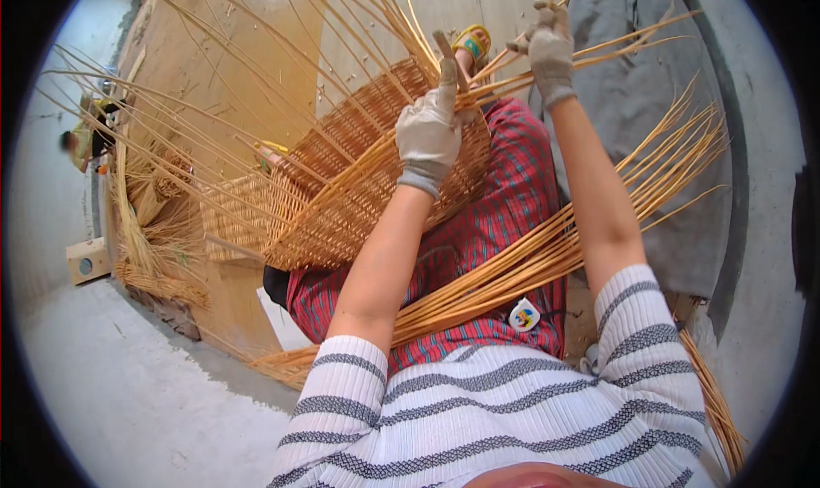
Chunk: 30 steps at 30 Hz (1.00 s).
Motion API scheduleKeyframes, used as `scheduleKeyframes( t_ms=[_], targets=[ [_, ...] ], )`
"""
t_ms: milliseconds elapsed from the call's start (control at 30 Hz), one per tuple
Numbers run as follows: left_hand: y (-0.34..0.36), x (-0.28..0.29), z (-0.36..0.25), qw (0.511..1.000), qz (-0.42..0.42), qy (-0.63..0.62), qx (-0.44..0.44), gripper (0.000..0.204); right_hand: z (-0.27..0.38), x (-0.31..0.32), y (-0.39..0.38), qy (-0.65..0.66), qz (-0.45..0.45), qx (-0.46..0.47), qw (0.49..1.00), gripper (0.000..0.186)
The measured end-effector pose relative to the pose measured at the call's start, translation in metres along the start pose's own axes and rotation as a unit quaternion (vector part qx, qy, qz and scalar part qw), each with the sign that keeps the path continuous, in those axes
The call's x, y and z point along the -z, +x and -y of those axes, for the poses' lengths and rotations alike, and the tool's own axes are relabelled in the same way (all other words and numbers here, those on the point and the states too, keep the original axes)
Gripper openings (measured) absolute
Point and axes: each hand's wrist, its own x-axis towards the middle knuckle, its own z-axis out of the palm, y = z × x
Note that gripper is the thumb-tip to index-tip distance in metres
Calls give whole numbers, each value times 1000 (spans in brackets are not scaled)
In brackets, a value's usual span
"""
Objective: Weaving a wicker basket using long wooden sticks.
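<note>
Nearest the camera: striped knit top, then a bundle of long loose willow rods (547, 253) lying across the lap on red plaid trousers (504, 215). Risk here, as a judgement: the rods lie loose and unbound, so any shift of the knees could let them slide off onto the floor (128, 394) or snag the forearms.

Left hand (430, 129), in a pale work glove, is closed around a short flat tool (450, 57) and pressed against the rim of the wicker basket (367, 172). Fingers curled tight; cannot tell what kind of tool it is. Risk: a slip of the tool off the rim could crack a stake or hit the sandalled foot (472, 42) just beyond it.

Right hand (551, 48), also gloved, is raised, fingers pinching a few thin upright stakes (615, 48) near their base. Risk: bending them too sharply could kink or snap them; springy ends could whip back toward the face.

The basket rests tilted on its side against the knees, over a wooden board (231, 87). Tight, even golden-brown weave on the wall, base part paler; many long unwoven stakes fan out from the rim in all directions. Rim looks unfinished.

Farther left: heaps of straw-like cuttings (158, 257), a small pale box (88, 260), another person (85, 138) at the far edge, blurred.
</note>
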Motion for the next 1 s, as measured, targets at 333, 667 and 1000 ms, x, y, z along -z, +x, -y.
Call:
scheduleKeyframes(
  t_ms=[333, 667, 1000],
  targets=[
    [-5, 1, 17, 723, -196, -649, 133, 41, 90, -70, -116, -47, 349, 59, 934, 35],
    [77, 110, 43, 822, -23, -560, 103, 32, 73, -50, -60, -458, 360, 118, 804, 45],
    [25, 105, 31, 923, -11, -381, -45, 33, -2, -48, -75, -462, 202, 345, 791, 26]
  ],
)
